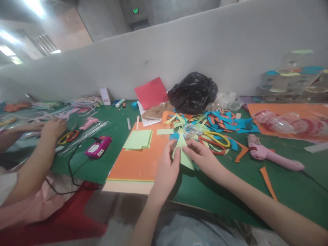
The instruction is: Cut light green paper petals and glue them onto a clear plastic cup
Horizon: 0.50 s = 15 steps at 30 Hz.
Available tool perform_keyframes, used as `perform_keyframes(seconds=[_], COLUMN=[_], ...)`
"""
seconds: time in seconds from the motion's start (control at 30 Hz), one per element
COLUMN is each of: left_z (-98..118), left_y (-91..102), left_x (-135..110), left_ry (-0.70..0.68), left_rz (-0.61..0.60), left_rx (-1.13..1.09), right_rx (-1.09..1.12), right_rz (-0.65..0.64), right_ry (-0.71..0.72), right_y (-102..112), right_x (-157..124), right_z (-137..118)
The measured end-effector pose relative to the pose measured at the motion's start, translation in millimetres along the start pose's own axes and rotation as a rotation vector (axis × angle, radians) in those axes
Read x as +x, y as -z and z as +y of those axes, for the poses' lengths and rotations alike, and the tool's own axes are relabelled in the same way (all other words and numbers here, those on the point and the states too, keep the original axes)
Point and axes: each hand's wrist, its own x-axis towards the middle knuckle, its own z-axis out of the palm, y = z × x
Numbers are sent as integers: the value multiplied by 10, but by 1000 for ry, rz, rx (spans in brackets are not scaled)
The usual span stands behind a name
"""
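Pinching a green paper triangle point(185, 158) with left hand point(166, 169) and right hand point(203, 156), both closing on its 2 side edges. Holding it low over the green table point(256, 191), just beside the orange sheet point(139, 160). Probably feeling thin, light, bendy, easy to tear; needing soft pinching near the edges.

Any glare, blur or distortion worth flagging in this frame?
Head view: ceiling lights blow out top left; the partition bows from lens distortion; the clear plastic far right smears; the left hand, right hand and green paper they pinch look fairly sharp.
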Motion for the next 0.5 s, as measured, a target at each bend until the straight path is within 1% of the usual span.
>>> perform_keyframes(seconds=[0.1,0.2,0.3,0.4,0.5], left_z=[2,15,48,72,65], left_y=[8,11,12,14,15], left_x=[-9,-27,-47,-61,-67], left_ry=[1,-67,-112,-116,-98], left_rz=[-24,-43,-68,-73,-60], left_rx=[27,50,91,97,81], right_rx=[-12,-3,22,60,64], right_rz=[-3,7,12,2,3], right_ry=[0,8,-29,-74,-69], right_y=[17,36,51,54,51], right_x=[10,21,31,37,35], right_z=[-22,-42,-77,-125,-147])
